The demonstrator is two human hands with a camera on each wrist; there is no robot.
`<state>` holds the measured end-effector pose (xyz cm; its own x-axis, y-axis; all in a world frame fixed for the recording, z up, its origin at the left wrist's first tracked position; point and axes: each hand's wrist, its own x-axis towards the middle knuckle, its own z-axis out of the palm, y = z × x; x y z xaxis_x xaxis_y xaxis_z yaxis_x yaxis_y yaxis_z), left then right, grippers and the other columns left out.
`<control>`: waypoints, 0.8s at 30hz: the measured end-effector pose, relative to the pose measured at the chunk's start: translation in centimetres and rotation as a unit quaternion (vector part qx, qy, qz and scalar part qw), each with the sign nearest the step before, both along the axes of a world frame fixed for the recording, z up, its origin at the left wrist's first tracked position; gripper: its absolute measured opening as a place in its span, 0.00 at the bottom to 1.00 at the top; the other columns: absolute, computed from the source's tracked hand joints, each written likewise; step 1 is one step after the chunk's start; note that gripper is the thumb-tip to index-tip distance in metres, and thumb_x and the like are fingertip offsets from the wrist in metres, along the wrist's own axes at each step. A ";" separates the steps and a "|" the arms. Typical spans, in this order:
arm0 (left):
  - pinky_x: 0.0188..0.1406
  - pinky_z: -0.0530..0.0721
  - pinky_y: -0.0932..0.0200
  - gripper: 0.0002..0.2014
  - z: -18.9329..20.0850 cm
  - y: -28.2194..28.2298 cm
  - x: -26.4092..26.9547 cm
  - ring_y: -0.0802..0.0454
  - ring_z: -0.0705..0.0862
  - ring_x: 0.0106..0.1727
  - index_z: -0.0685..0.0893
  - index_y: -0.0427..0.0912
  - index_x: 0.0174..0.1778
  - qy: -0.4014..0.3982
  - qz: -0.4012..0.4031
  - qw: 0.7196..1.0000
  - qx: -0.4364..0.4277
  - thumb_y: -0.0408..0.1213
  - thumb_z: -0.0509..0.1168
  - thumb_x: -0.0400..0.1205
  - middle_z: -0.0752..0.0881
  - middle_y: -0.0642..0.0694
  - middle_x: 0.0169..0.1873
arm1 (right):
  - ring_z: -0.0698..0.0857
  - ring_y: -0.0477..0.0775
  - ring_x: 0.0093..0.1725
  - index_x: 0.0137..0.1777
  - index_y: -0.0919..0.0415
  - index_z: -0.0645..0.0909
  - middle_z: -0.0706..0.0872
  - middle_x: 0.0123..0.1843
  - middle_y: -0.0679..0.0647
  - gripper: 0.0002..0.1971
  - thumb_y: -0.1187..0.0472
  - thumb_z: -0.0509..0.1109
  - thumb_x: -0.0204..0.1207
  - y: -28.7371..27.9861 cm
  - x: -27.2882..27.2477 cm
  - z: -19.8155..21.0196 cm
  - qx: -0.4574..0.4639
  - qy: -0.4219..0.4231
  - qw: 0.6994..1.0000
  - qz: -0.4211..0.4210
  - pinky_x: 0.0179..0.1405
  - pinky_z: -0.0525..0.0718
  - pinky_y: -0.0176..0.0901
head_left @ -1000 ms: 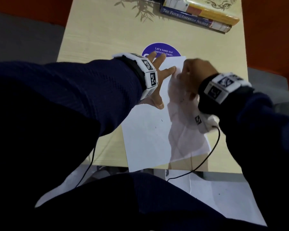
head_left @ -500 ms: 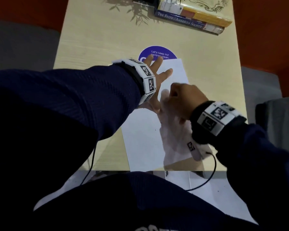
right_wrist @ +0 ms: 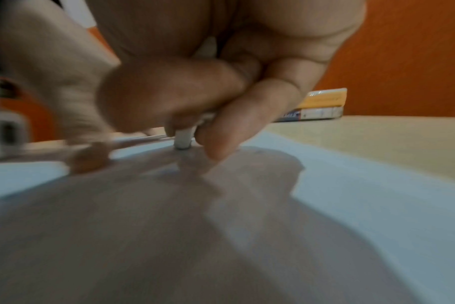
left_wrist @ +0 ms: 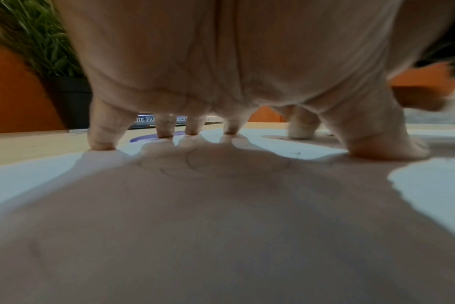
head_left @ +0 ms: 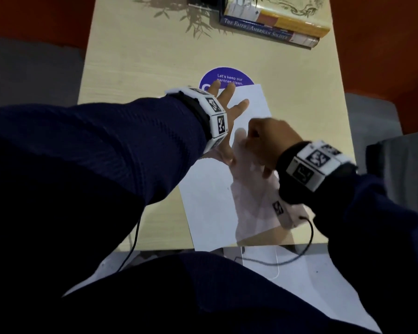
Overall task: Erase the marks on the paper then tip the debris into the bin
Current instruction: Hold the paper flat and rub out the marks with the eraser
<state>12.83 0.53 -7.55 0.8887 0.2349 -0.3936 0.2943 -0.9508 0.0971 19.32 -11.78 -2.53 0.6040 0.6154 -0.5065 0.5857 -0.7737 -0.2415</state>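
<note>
A white sheet of paper [head_left: 210, 203] lies on the pale wooden table [head_left: 135, 59], its near edge at the table's front. My left hand [head_left: 227, 109] presses flat on the sheet's far left part with fingers spread; in the left wrist view its fingertips [left_wrist: 101, 144] stand on the paper [left_wrist: 26, 179] over faint pencil curves [left_wrist: 237, 164]. My right hand [head_left: 263, 138] is curled just right of the left one. In the right wrist view it pinches a small white eraser [right_wrist: 183, 139] whose end touches the paper [right_wrist: 377, 195]. A small dark speck [head_left: 228, 188] sits mid-sheet.
A purple round sticker [head_left: 227, 77] lies partly under the paper's far edge. Two stacked books [head_left: 273, 27] rest at the table's far right beside a plant's shadow. A black plant pot [left_wrist: 68, 102] stands beyond the left hand. Cables hang off the front edge. No bin is visible.
My right hand with the eraser has slid from the sheet's far right corner toward me and leftward, close to the left thumb. The left hand has stayed pressed on the paper.
</note>
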 end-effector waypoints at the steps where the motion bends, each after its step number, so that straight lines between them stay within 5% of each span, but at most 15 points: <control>1: 0.70 0.51 0.22 0.64 0.1 0.0 0.0 0.36 0.37 0.82 0.39 0.58 0.82 0.000 -0.001 1.000 0.003 0.74 0.68 0.57 0.36 0.44 0.83 | 0.89 0.64 0.32 0.37 0.58 0.76 0.88 0.36 0.58 0.10 0.57 0.60 0.77 -0.5 -0.5 0.1 0.000 0.011 1.000 0.000 0.25 0.79 0.41; 5: 0.70 0.51 0.22 0.65 -0.3 0.2 0.1 0.35 0.36 0.81 0.38 0.61 0.81 -0.005 0.002 1.000 -0.008 0.76 0.66 0.54 0.36 0.47 0.83 | 0.89 0.67 0.43 0.46 0.63 0.81 0.89 0.44 0.63 0.10 0.57 0.61 0.78 1.7 2.0 0.4 0.023 -0.053 0.998 -0.026 0.48 0.88 0.51; 10: 0.68 0.52 0.20 0.64 0.2 0.0 0.1 0.35 0.35 0.81 0.37 0.58 0.82 0.016 -0.004 1.000 0.004 0.76 0.68 0.57 0.35 0.48 0.83 | 0.89 0.64 0.29 0.40 0.61 0.78 0.88 0.36 0.59 0.10 0.57 0.59 0.78 -0.1 0.2 0.0 -0.004 -0.005 1.000 -0.002 0.30 0.84 0.46; 14: 0.70 0.52 0.22 0.63 1.0 -0.3 0.1 0.35 0.35 0.81 0.37 0.58 0.82 0.027 0.000 1.000 0.000 0.73 0.69 0.60 0.34 0.49 0.82 | 0.89 0.66 0.42 0.44 0.61 0.81 0.89 0.42 0.61 0.09 0.58 0.61 0.77 1.8 2.7 0.3 0.020 -0.063 0.998 -0.024 0.45 0.87 0.49; 18: 0.69 0.53 0.21 0.63 1.0 -0.3 0.1 0.36 0.35 0.81 0.37 0.59 0.82 0.035 0.001 0.999 0.002 0.74 0.69 0.59 0.34 0.50 0.82 | 0.89 0.61 0.27 0.36 0.58 0.76 0.88 0.36 0.58 0.09 0.59 0.61 0.77 0.1 1.5 -0.4 -0.013 -0.010 1.000 -0.008 0.29 0.85 0.42; 24: 0.69 0.52 0.21 0.63 1.3 -0.4 0.2 0.36 0.35 0.81 0.37 0.59 0.82 0.041 0.009 0.999 -0.007 0.73 0.70 0.60 0.34 0.51 0.82 | 0.90 0.63 0.30 0.40 0.59 0.78 0.88 0.33 0.58 0.07 0.59 0.61 0.76 1.7 3.2 0.1 0.019 -0.043 0.999 -0.015 0.35 0.87 0.46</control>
